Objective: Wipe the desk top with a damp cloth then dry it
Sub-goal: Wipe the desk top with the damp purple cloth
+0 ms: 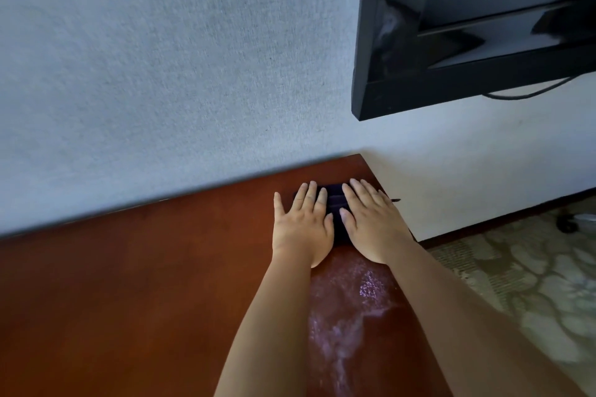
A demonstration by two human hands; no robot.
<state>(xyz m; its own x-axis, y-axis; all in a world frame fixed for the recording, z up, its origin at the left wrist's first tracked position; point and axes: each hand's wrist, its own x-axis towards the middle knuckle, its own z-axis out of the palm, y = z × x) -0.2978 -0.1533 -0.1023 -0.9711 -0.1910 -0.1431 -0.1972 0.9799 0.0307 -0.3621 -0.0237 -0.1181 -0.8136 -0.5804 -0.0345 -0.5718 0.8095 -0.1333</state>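
The dark cloth point(335, 206) lies flat on the desk top point(129, 284), at its far right corner — about 1 o'clock from the view's centre. The left hand point(301, 226) and right hand point(374, 222) press on it, fingers straight and slightly spread. A wet streak point(342, 316) runs toward 6 o'clock; a black television point(467, 42) hangs at 2 o'clock.

Soft daylight, slight motion blur, wide-angle bending at edges, glare on the desk top point(129, 300).

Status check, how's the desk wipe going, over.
Left hand and right hand flat on dark cloth, far right corner of desk. Wet streak behind. Nothing in the way.
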